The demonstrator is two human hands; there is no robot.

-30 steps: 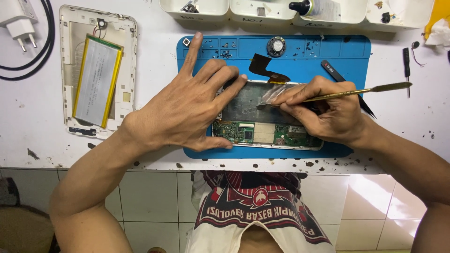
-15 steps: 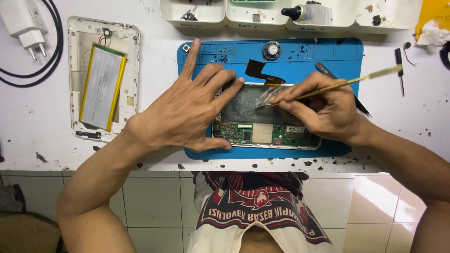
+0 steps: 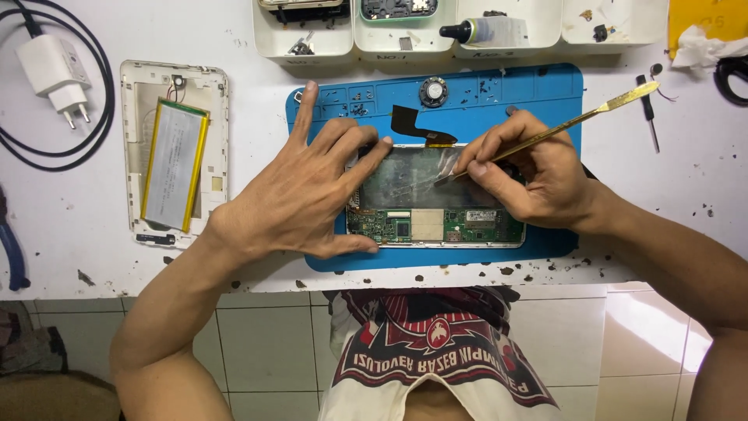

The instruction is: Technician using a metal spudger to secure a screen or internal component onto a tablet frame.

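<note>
Blue silicone covers the middle of the white bench: one work mat [image 3: 545, 93], and on it one opened tablet [image 3: 436, 199] lying flat, its back off, showing a grey shielded panel above a strip of green circuit board with a dark flex ribbon [image 3: 413, 125] curling out from its top edge. One loose round speaker [image 3: 433, 91] sits on the mat above it. The left hand [image 3: 300, 195] lies spread and open, palm down, fingers pressing the tablet's left end, gripping nothing. The right hand [image 3: 530, 175] is curled closed around one thin brass-coloured pry tool [image 3: 576, 121], its tip touching the grey panel. Four white bins [image 3: 405, 43] line the far edge; one holds a small dropper bottle [image 3: 483, 31], the others small parts. Left of the mat lies one white back cover [image 3: 175, 164] holding one silver battery, beside one white charger [image 3: 54, 78] with a black cable.
</note>
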